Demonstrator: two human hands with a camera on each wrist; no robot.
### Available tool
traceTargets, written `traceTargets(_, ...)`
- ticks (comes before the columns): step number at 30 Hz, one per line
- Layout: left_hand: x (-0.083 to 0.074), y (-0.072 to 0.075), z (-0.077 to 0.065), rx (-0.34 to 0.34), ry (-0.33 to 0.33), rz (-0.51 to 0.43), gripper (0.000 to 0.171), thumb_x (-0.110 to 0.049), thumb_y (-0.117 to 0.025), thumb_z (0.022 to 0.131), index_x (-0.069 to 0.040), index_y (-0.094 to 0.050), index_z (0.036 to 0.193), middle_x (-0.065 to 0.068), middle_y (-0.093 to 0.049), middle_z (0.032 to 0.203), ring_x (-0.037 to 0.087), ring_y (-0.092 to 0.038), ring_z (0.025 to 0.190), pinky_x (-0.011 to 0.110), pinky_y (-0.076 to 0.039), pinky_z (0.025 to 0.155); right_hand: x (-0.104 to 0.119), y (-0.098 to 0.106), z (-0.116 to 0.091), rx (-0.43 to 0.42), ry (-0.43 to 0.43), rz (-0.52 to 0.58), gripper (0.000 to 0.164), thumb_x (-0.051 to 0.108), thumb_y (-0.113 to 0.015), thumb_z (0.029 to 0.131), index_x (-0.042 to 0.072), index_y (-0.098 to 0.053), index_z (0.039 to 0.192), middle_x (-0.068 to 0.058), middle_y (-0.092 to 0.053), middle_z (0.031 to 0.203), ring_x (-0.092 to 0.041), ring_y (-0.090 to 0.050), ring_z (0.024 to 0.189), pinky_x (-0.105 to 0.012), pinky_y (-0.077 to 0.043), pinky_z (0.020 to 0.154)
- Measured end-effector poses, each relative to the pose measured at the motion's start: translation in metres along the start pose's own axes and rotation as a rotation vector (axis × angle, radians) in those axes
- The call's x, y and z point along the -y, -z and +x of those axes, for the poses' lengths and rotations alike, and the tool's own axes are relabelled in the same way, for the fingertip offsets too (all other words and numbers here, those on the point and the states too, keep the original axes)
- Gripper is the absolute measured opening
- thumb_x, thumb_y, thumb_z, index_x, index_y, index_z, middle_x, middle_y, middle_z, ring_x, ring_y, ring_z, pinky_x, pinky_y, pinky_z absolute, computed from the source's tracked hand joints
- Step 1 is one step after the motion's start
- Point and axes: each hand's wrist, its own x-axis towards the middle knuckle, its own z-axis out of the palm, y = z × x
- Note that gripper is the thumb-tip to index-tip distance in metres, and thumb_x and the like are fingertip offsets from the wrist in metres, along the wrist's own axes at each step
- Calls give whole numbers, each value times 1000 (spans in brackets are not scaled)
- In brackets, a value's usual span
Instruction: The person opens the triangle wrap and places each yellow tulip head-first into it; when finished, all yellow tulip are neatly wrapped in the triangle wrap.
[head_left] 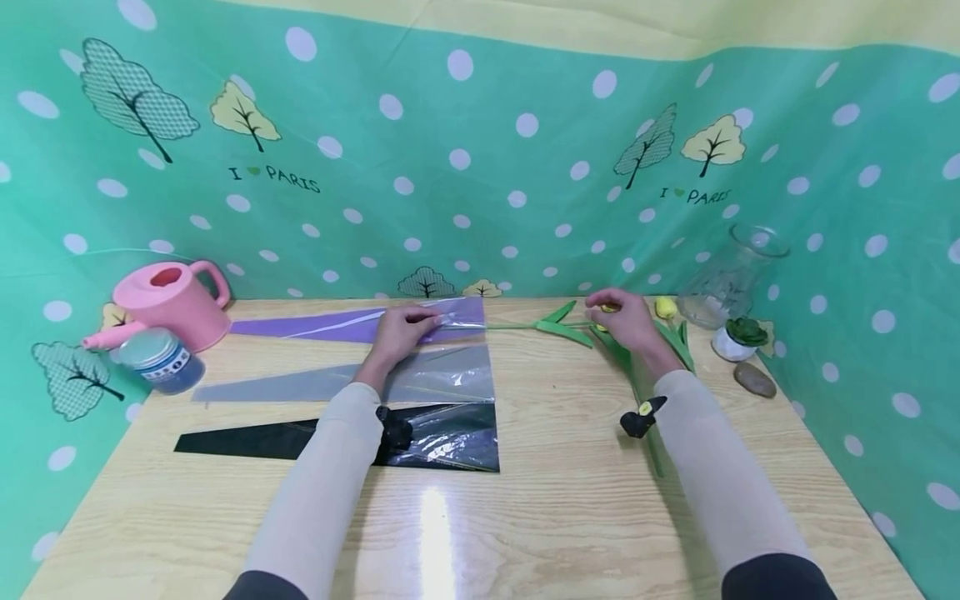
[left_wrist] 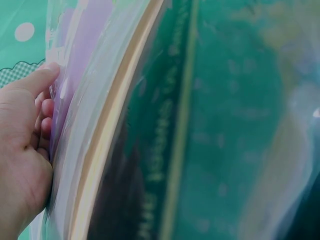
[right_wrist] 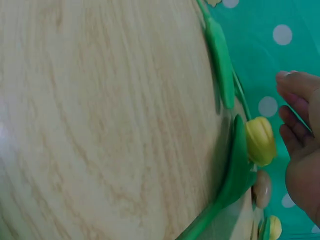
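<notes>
A purple flower wrapping sleeve (head_left: 337, 325) with a clear front lies at the back of the table. My left hand (head_left: 403, 332) pinches its clear film between thumb and fingers; the left wrist view shows the hand (left_wrist: 25, 130) at the sleeve's edge. From the sleeve's wide end a green stem runs right to an artificial yellow tulip (head_left: 564, 332), lying flat. My right hand (head_left: 626, 321) hovers over the bloom and partly hides it. In the right wrist view its fingers are loosely bent beside a yellow tulip head (right_wrist: 260, 141), with nothing in them.
Grey (head_left: 442, 375) and black (head_left: 457, 437) sleeves lie nearer the front. A pink watering can (head_left: 176, 308) and a lidded jar (head_left: 165, 362) stand left. At right are another yellow tulip (head_left: 665, 307), a glass vase (head_left: 712, 292), a potted succulent (head_left: 742, 337) and a brown stone (head_left: 754, 380).
</notes>
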Motion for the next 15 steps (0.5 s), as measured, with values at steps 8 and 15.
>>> traceTargets(8,1,0,1,6,3,-13,21,-21,-78,93,-7,-81,110,15,-76,118,32,-68,115,45,-50,107,-11,1,5,94,-8,-83,27,12,-64,102,3,-66,128,-18,-63,134,-35,-55,128,-47,-46,105)
traceTargets(15,2,0,1,-1,-2,-3,22,-21,-78,94,-8,-80,111,15,-76,118,32,-68,113,45,-51,105,-16,-3,9,75,23,-123,26,11,-66,101,4,-68,125,-17,-66,129,-33,-58,120,-44,-48,99)
